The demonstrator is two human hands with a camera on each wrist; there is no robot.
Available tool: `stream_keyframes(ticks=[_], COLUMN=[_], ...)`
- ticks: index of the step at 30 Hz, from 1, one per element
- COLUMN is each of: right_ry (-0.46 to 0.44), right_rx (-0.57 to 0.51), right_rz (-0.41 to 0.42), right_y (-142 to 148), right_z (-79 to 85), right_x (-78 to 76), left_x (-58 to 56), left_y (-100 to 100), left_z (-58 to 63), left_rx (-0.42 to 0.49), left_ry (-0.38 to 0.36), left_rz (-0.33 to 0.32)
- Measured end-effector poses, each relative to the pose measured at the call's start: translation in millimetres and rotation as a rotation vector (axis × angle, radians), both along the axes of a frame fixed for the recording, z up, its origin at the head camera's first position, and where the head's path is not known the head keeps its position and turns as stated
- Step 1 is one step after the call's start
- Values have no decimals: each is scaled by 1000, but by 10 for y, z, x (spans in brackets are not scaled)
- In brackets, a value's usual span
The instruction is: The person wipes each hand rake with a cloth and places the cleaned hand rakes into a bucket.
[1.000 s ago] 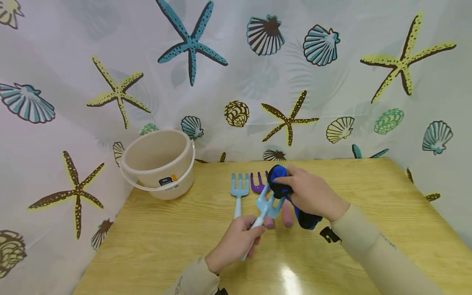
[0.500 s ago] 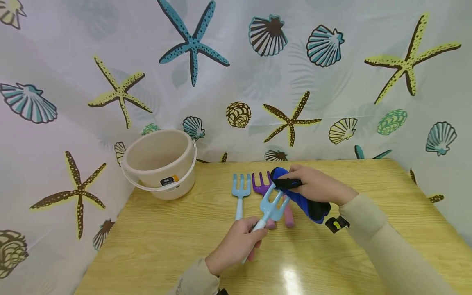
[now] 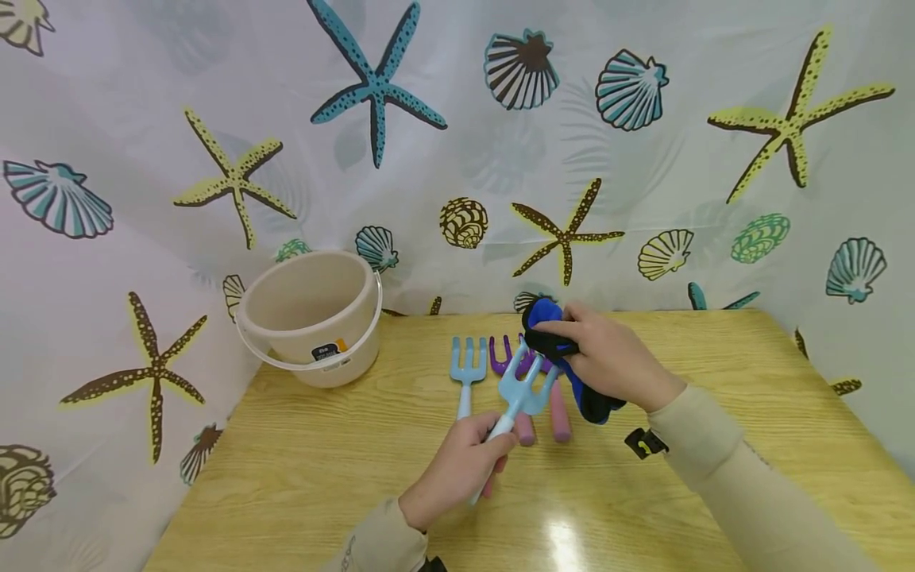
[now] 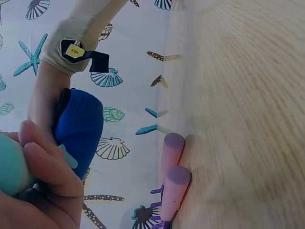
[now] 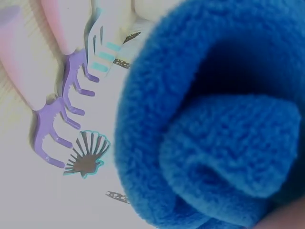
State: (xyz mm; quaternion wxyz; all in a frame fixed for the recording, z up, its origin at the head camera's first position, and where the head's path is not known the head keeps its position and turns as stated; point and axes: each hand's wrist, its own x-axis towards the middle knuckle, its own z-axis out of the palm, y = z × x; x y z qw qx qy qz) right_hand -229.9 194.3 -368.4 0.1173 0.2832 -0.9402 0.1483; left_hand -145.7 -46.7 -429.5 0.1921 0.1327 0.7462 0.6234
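Note:
My left hand grips a light blue hand fork by its handle, tines pointing up and away over the table. In my right hand is a blue cloth with black edging, bunched over the tine tips; its lower end hangs free. The right wrist view is mostly filled by the folded cloth. Behind the held fork lie two purple hand forks with pink handles, partly covered by the fork and cloth. A second light blue hand fork lies just left of them.
A beige bucket with a white handle stands at the back left of the wooden table. A curtain printed with shells and starfish hangs behind the table and along its sides.
My right hand and the cloth shifted right along the tines, then back up and left to the tips. The fork in my left hand tilted slightly; the left hand stayed nearly in place.

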Motion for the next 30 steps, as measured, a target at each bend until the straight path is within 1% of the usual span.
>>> stream_keyframes(ticks=[4, 7, 10, 13, 15, 18, 22, 27, 30], right_ry=[81, 139, 159, 162, 158, 157, 116, 70, 54], right_rx=[-2, -31, -68, -48, -20, 38, 86, 85, 74], right_rz=[-39, -74, -49, 17, 43, 43, 34, 31, 24], right_y=[-21, -17, -14, -27, -45, -55, -29, 21, 40], right_z=[7, 9, 20, 29, 37, 36, 16, -15, -41], right_x=[33, 43, 59, 87, 106, 128, 168, 206, 215], left_x=[-1, 8, 19, 24, 22, 15, 12, 8, 4], left_y=[-3, -14, -23, -24, -21, -16, -22, -32, -31], left_z=[19, 24, 24, 28, 29, 24, 18, 4, -13], left_rx=[18, 16, 13, 4, 2, 6, 22, 13, 13], left_ry=[9, 11, 14, 17, 18, 17, 6, 2, 4], left_rz=[-2, -7, -18, -28, -30, -15, 6, -11, -8])
